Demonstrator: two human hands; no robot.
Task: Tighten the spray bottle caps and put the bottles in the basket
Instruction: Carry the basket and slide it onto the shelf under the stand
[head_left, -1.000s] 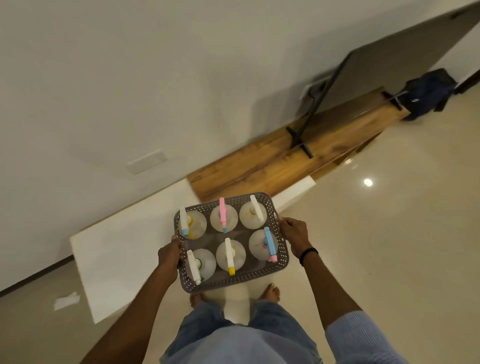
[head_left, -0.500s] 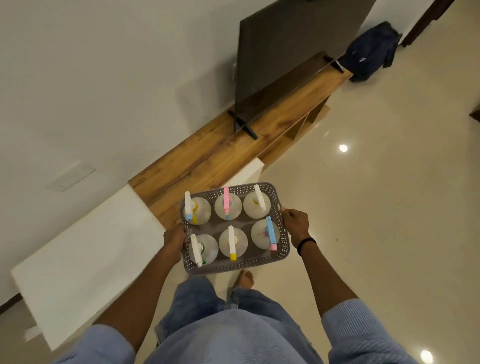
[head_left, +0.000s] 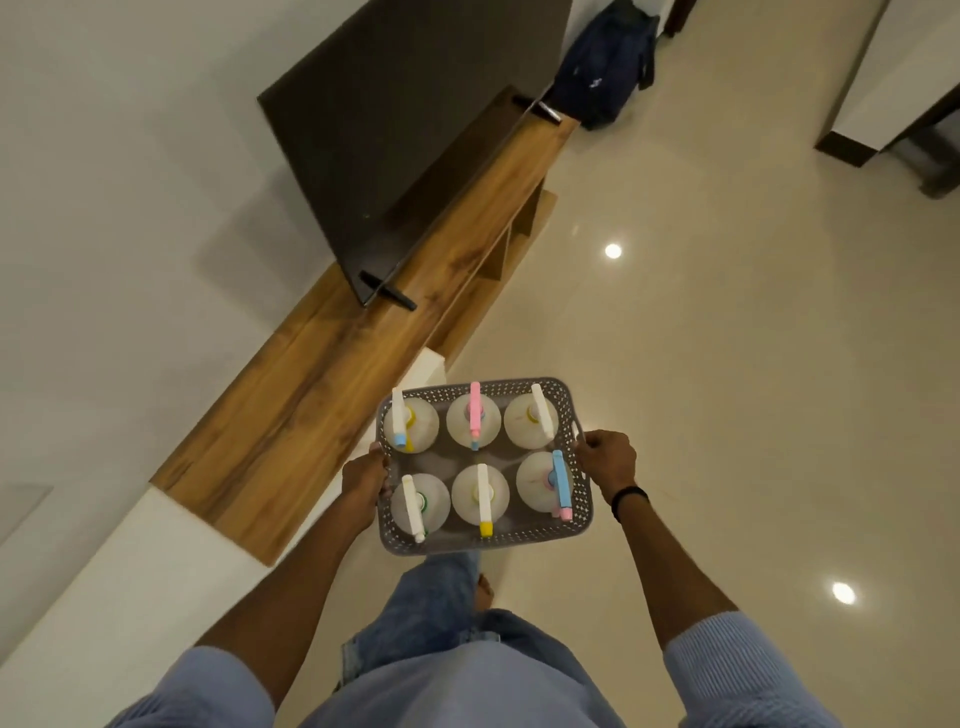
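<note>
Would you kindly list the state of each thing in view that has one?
Basket: carried off the floor, full.
Six spray bottles: upright in basket, capped.
Left hand: gripping basket's left rim.
Right hand: gripping basket's right handle.
Television: off, standing on the wooden bench.

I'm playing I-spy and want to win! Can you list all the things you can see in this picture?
basket: one, grey, carried in front of the person
spray bottles: six, clear with white, pink and blue tops, standing in the basket in two rows
television: one, black, on the wooden bench
wooden bench: one, brown, along the wall
white block: one, beside the bench
bag: one, dark blue, on the floor past the bench
floor: shiny, cream
left hand: gripping the basket's left side
right hand: gripping the right side, black wristband
</note>
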